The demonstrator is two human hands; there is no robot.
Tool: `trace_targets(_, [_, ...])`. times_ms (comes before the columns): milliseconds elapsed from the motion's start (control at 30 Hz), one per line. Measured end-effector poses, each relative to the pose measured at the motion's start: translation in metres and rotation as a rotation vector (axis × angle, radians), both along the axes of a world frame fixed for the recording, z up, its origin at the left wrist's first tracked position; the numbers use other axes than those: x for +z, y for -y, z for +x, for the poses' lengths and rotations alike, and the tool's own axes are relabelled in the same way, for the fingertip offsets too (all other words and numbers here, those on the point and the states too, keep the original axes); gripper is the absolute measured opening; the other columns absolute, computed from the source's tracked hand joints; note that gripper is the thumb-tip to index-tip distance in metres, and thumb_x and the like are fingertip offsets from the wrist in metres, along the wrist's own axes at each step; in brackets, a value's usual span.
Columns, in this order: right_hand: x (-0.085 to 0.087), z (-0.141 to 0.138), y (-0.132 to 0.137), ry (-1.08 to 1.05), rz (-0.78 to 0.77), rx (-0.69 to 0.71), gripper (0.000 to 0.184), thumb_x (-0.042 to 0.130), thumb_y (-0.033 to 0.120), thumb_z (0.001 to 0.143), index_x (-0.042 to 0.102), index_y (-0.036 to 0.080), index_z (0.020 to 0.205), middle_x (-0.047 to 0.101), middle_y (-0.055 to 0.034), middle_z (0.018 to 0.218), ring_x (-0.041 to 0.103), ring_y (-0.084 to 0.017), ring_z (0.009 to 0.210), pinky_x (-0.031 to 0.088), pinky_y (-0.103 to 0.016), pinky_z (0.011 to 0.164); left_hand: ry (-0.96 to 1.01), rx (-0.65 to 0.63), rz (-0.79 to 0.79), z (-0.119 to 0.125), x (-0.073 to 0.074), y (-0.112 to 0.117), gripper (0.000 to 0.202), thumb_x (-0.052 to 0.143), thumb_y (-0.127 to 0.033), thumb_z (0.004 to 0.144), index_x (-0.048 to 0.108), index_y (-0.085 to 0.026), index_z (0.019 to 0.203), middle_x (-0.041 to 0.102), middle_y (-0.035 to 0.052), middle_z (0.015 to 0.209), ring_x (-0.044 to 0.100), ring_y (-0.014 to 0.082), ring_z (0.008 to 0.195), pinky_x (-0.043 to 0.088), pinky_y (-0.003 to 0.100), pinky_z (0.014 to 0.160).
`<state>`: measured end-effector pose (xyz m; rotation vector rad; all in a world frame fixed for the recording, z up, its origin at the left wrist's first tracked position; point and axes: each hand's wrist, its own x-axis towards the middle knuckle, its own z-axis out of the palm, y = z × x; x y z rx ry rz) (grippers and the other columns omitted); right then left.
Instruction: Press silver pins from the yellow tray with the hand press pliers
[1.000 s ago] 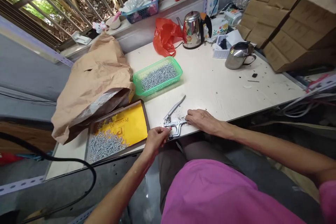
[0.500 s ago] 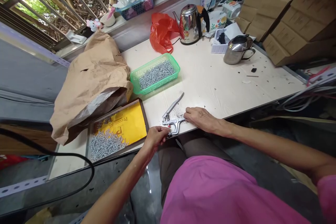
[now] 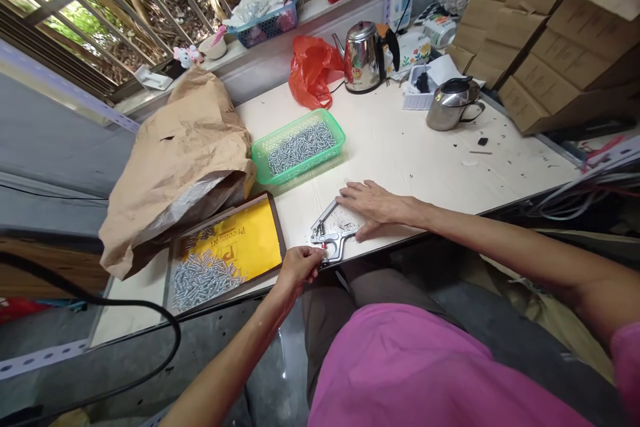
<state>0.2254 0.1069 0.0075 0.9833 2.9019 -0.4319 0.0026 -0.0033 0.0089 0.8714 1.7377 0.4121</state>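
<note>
A pair of metal hand-press pliers (image 3: 339, 240) lies near the table's front edge, its two handles spread apart and a spring by the jaw. My left hand (image 3: 303, 263) is closed in a pinch at the jaw end, beside a small red part; what its fingertips hold is too small to make out. My right hand (image 3: 375, 205) is open, fingers stretched over the tip of the upper handle and the thumb by the end of the lower one. Small metal pins (image 3: 205, 280) lie heaped in a shallow tray (image 3: 277, 223) left of my left hand.
A green basket (image 3: 300, 177) of similar metal pins stands beyond the pliers. A large brown paper bag (image 3: 175, 147) rests at the left. Farther back are a red plastic bag (image 3: 310, 70), a kettle (image 3: 363, 60) and a steel pot (image 3: 447, 107). Cardboard boxes (image 3: 540, 47) are stacked at right.
My right hand has gone from the lower handle's end up to the upper handle, its fingers now spread. The upper handle sits a little lower. My left hand stays at the jaw.
</note>
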Motion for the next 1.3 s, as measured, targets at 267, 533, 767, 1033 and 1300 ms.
trace_targets(267, [0.004,-0.008,0.007,0.044,0.054,-0.039,0.07,0.074,0.058,0.067,0.057,0.01,0.115,0.056,-0.0174,0.113,0.045,-0.033,0.107,0.04,-0.042,0.084,-0.042,-0.006,0.023,0.0,-0.001,0.007,0.029,0.066,-0.041,0.072,0.055,-0.017,0.062,0.044,-0.0064,0.039,0.035,0.0066,0.033,0.026,0.019,0.035])
trace_targets(533, [0.008,-0.002,0.024,-0.033,0.011,-0.082,0.042,0.074,0.039,0.076,0.06,0.011,0.104,0.056,-0.014,0.109,0.048,-0.027,0.104,0.041,-0.034,0.081,-0.627,-0.496,0.796,0.011,0.003,0.004,0.024,0.058,-0.032,0.086,0.064,-0.018,0.105,0.064,0.0081,0.101,0.058,0.0221,0.093,0.049,0.034,0.08])
trace_targets(767, [0.019,-0.002,0.032,-0.007,-0.03,-0.111,0.05,0.074,0.034,0.075,0.056,0.007,0.114,0.054,-0.017,0.113,0.048,-0.028,0.105,0.044,-0.037,0.086,-0.752,-0.979,0.804,0.037,0.0,-0.038,0.055,0.063,-0.029,0.083,0.044,-0.015,0.132,0.055,0.0124,0.124,0.049,0.0272,0.111,0.045,0.041,0.094])
trace_targets(1033, [0.023,-0.002,0.032,0.028,-0.075,-0.14,0.04,0.072,0.033,0.079,0.061,0.007,0.108,0.056,-0.0161,0.11,0.05,-0.028,0.104,0.044,-0.035,0.083,-0.764,-1.066,0.746,0.039,0.003,-0.057,0.053,0.067,-0.038,0.079,0.053,-0.016,0.124,0.057,0.0112,0.11,0.05,0.0271,0.1,0.045,0.04,0.086])
trace_targets(1300, [0.004,-0.005,0.025,-0.015,-0.062,-0.166,0.015,0.057,0.023,0.09,0.066,0.012,0.096,0.062,-0.0118,0.098,0.055,-0.021,0.098,0.04,-0.028,0.077,-0.748,-0.952,0.783,0.041,-0.009,-0.058,0.026,0.056,-0.041,0.09,0.065,-0.017,0.097,0.06,0.0065,0.093,0.051,0.022,0.091,0.044,0.033,0.076])
